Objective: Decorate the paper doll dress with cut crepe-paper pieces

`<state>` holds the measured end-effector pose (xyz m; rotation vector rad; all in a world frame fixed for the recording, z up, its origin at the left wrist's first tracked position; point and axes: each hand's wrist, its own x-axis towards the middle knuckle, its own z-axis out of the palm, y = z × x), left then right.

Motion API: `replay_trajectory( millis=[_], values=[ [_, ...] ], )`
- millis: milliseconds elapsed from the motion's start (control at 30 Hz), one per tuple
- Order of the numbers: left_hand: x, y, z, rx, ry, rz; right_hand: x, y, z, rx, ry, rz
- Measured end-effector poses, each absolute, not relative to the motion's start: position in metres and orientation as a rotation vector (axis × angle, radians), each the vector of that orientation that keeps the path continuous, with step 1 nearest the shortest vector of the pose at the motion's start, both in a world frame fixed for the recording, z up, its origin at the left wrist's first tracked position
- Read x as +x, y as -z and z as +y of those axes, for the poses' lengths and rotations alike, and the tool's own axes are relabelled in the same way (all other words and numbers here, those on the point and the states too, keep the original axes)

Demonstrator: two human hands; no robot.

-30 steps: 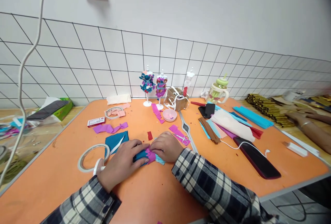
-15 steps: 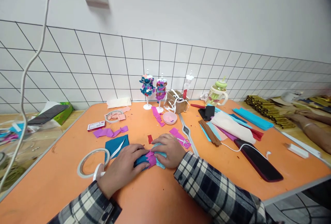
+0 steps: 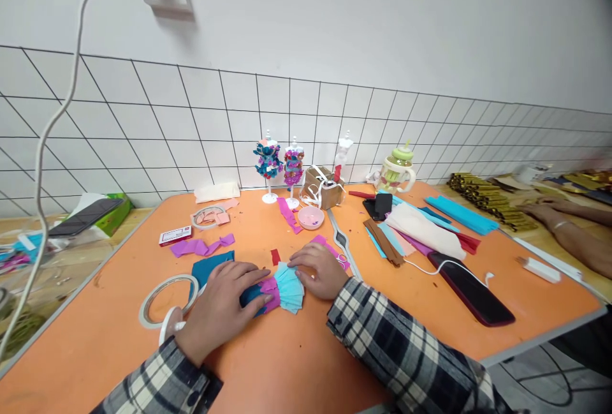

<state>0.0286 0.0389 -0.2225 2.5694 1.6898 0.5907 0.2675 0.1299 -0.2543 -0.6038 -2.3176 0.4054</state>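
Observation:
A small pleated paper piece (image 3: 287, 288), light blue with a magenta band and a dark teal end, lies on the orange table (image 3: 296, 363). My left hand (image 3: 220, 309) rests over its teal end with fingers curled down on it. My right hand (image 3: 321, 268) lies flat beside the light blue fan, fingertips touching its upper edge, fingers spread. Both sleeves are plaid.
A tape ring (image 3: 167, 291), teal sheet (image 3: 205, 266), purple scraps (image 3: 198, 247), scissors (image 3: 340, 259), a pink bowl (image 3: 310, 216) and two dressed mini mannequins (image 3: 280, 165) surround the hands. A dark phone (image 3: 471, 286) and coloured paper stack (image 3: 421, 229) lie right. Another person's arm (image 3: 568, 235) rests far right.
My right hand slid off the piece to the right, uncovering the light blue pleats, which now fan out. My left hand stays on the teal end.

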Motion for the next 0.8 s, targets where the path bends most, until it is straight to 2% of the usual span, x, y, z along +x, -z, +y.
replay_trajectory(
  millis=[367,633,800],
  values=[
    [0.043,0.215,0.039,2.558,-0.576,1.69,0.253,0.256,0.116,-0.626,-0.359,-2.486],
    [0.04,0.217,0.041,2.325,-0.719,1.73,0.346,0.217,0.125,-1.461,-0.226,-2.473],
    [0.035,0.221,0.044,2.376,-0.696,1.692,0.398,0.223,0.117,-1.682,-0.187,-2.484]
  ],
)
